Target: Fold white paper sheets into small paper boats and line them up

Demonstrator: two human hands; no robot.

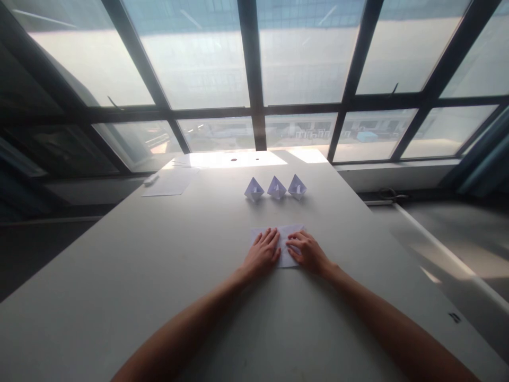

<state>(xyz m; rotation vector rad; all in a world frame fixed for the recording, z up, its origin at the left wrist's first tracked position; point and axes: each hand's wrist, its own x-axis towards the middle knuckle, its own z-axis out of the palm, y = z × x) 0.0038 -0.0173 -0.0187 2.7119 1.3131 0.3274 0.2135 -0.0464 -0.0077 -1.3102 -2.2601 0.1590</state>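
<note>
Sheet of white paper lies on white table, near side of three pointed white folded-paper forms; left hand rests on it, flat, ungrasping; right hand curls over it, pinch indeterminable.

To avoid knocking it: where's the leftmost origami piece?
In the head view, the leftmost origami piece sits on the table beyond the left hand, left of the middle one.

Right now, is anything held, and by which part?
Left hand rests on the paper; whether the right hand, at its right side, pinches it can't be told.
</note>
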